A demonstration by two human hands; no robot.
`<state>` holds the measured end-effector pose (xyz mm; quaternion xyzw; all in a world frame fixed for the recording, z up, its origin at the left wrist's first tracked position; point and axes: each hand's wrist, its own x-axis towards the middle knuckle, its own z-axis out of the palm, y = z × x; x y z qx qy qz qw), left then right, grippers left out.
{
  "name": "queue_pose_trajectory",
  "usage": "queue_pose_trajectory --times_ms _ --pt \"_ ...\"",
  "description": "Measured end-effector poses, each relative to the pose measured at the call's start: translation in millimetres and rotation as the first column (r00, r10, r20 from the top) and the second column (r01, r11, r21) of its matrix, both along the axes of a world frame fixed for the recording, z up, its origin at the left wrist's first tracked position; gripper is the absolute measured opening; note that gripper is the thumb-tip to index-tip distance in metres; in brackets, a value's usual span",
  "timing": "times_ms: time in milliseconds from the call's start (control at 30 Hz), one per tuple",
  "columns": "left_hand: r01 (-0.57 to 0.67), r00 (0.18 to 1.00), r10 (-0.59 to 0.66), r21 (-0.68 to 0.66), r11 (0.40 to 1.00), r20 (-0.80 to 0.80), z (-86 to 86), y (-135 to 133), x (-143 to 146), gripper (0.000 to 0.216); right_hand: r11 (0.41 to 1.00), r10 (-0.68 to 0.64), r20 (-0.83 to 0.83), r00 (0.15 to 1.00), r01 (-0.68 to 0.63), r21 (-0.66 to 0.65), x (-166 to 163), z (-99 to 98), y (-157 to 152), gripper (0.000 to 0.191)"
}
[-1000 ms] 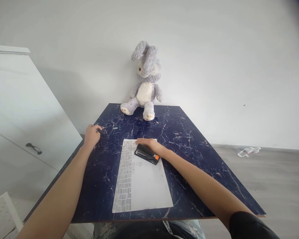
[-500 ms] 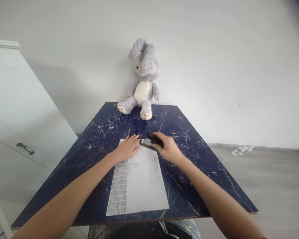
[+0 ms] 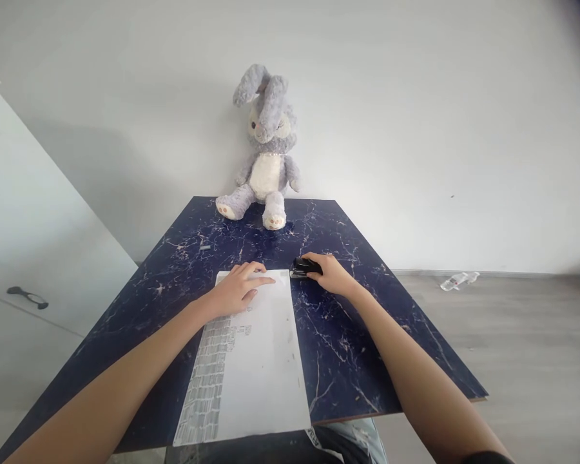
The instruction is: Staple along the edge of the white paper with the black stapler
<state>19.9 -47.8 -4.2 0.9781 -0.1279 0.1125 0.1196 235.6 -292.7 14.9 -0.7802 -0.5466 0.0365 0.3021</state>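
Note:
A sheet of white paper point(image 3: 263, 367), printed with dense lines along its left side, lies on the dark blue marbled table; whether more sheets are under it I cannot tell. Across its top left part rests my left hand point(image 3: 239, 288), fingers spread and the index pointing right. My right hand point(image 3: 331, 274) is wrapped round a black stapler point(image 3: 305, 267) just beyond the paper's top right corner. The stapler lies low at the table surface, its front end next to the paper's edge.
A grey plush rabbit point(image 3: 267, 154) sits at the table's point(image 3: 348, 322) far edge against the wall. A small grey strip, perhaps staples point(image 3: 205, 247), lies left of centre. The white cabinet point(image 3: 33, 212) stands at left; a clear plastic bottle point(image 3: 459, 281) lies on the floor at right.
My right hand has moved the stapler from over the paper's top edge to the right, down beside the corner. The paper has shifted toward me, and my left index finger now points right.

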Motion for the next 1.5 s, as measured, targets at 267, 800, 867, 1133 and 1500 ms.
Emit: queue_pose_trajectory --times_ms 267,800,867,1133,1500 --pt "-0.018 0.993 0.036 0.156 0.988 -0.109 0.5 -13.5 0.8 0.069 1.0 0.021 -0.019 1.0 -0.02 0.02 -3.0 0.3 2.7 0.041" --pt "-0.047 0.993 0.071 0.243 0.969 -0.091 -5.3 -31.0 7.5 0.067 0.985 -0.17 0.15 0.974 0.169 0.018 -37.9 3.5 29.1 0.033" --pt "-0.057 0.993 0.081 0.244 0.968 -0.09 -5.4 -33.9 9.1 0.067 0.976 -0.211 0.211 0.955 0.218 -0.012 -40.2 1.4 32.5 0.037" --pt "-0.064 0.991 0.089 0.229 0.971 -0.099 -5.0 -37.8 16.3 0.066 0.97 -0.223 0.276 0.935 0.242 -0.034 -39.7 -1.7 32.9 0.038" --pt "-0.057 0.993 0.076 0.194 0.979 -0.089 -5.3 -45.1 18.8 0.062 0.961 -0.242 0.282 0.928 0.269 -0.062 -41.7 -0.6 34.8 0.037"
